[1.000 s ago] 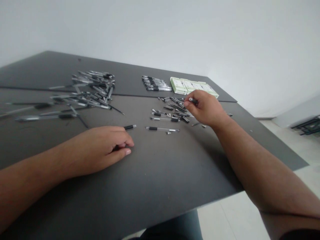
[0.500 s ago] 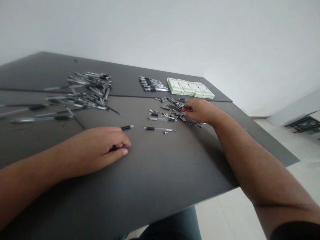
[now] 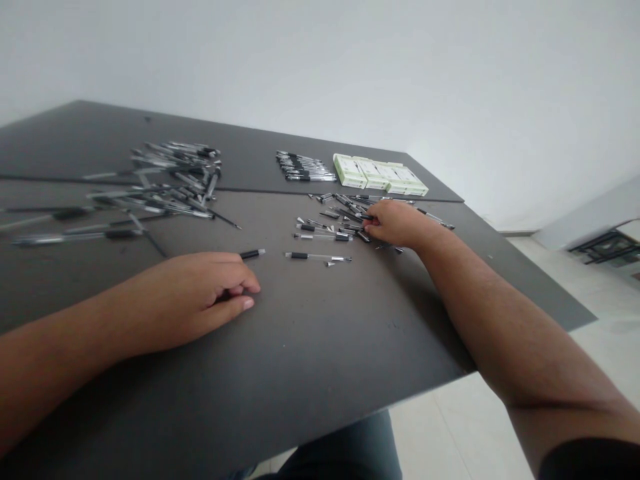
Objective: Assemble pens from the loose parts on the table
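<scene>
Ballpoint pens (image 3: 320,257) and their parts lie in loose groups across our dark worktop (image 3: 280,373), from 10 to 1 o'clock. Nearest of all, at 6 o'clock, our leg in blue denim (image 3: 350,450) shows below the worktop's front edge. Our left hand (image 3: 200,297) rests on the worktop at 10 o'clock, its fingers (image 3: 245,283) loosely curled with the tips down. A dark sliver shows beneath them, but we cannot tell whether they hold anything. Just beyond those fingertips, not touching them, lies a short black-and-clear pen piece (image 3: 253,254). Beside it, toward 12 o'clock, a clear pen with a black grip (image 3: 313,256) lies flat, with a small tip piece (image 3: 329,263) just below it.

Our right hand (image 3: 400,223) reaches out to 1 o'clock, its fingers (image 3: 380,213) bunched down into a scattered pile of pen parts (image 3: 340,223). They touch a dark barrel (image 3: 369,217) at the pile's edge, though it is too small for us to tell whether they grip it.

Farther off at 11 o'clock sits a tangled heap of pens (image 3: 175,180), with stray pens (image 3: 75,233) spreading toward 10 o'clock. At 12 o'clock a tidy row of pens (image 3: 305,167) lies side by side, just beside pale green boxes (image 3: 380,175) at 1 o'clock.
</scene>
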The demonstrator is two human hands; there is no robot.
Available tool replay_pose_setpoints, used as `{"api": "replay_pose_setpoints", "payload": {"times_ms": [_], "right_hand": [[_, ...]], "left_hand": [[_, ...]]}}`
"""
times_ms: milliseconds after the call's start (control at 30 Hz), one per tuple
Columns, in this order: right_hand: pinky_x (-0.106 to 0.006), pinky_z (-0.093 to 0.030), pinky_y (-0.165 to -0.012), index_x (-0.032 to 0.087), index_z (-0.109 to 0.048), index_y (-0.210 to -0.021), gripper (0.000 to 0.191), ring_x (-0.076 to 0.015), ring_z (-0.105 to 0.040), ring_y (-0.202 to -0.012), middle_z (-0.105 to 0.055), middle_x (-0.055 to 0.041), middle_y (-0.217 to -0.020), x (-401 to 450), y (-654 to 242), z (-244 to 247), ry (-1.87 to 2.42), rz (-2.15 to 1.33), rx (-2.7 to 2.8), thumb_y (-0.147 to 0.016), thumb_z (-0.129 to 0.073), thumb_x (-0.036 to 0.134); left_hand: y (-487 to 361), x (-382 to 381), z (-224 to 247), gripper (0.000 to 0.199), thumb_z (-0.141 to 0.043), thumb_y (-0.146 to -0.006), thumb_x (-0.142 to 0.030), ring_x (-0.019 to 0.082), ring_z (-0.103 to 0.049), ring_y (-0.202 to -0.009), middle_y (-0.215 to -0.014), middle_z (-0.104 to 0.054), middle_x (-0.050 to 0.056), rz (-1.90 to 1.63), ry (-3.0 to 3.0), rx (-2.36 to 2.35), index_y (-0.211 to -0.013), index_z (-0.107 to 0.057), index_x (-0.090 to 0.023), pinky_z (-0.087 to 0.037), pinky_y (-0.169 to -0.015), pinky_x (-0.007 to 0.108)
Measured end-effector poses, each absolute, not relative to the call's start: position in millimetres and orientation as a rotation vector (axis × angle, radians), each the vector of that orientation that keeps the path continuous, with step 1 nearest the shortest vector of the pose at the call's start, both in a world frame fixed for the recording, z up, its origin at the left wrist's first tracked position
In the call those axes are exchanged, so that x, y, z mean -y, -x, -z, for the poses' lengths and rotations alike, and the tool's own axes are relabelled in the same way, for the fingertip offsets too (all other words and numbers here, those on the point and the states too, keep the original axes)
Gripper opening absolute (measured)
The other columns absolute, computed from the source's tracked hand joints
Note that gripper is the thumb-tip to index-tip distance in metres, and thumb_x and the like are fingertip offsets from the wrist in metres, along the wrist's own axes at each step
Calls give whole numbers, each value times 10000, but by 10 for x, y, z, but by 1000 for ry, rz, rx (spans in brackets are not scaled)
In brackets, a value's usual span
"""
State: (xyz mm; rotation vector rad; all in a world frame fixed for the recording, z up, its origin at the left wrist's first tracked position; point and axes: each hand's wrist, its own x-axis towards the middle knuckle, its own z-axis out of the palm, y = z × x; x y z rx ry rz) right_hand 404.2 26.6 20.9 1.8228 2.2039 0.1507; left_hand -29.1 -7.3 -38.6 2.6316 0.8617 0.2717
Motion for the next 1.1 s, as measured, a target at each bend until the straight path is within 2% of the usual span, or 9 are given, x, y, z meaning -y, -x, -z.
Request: {"api": "replay_pose_setpoints", "payload": {"times_ms": [433, 700, 933, 1100], "right_hand": [[-398, -588, -987, 109, -899, -1324, 403, -382, -841, -1232, -900, -255, -1343, -269, -3972, -228, -1828, -195, -2118, -1163, -597, 322], [-396, -589, -1048, 83, -874, -1347, 394, -378, -826, -1304, -864, -274, -1448, -270, -3930, -177, -1820, -189, -2129, -1161, -570, 250], [-380, -583, -1036, 108, -874, -1344, 371, -370, -824, -1301, -859, -253, -1434, -246, -3940, -224, -1800, -206, -2150, -1166, -604, 291], [-412, -606, -1037, 88, -898, -1337, 408, -405, -835, -1297, -865, -278, -1419, -230, -3877, -250, -1782, -256, -2077, -1167, -581, 281]], "left_hand": [[262, 83, 345, 352, -621, -1068, -555, 328, -829, -940, -1026, -862, 98, -303, -2608, -868, -1105, -879, -318, -623, -842, 470], [247, 88, 318, 323, -644, -1056, -537, 316, -824, -923, -1012, -860, 93, -285, -2620, -862, -1103, -876, -317, -621, -822, 448], [244, 85, 332, 321, -639, -1050, -539, 317, -829, -915, -1013, -864, 92, -285, -2624, -875, -1092, -871, -321, -626, -821, 463], [246, 92, 309, 318, -652, -1039, -549, 320, -828, -908, -1011, -865, 87, -281, -2610, -881, -1095, -877, -331, -628, -805, 466]]}}
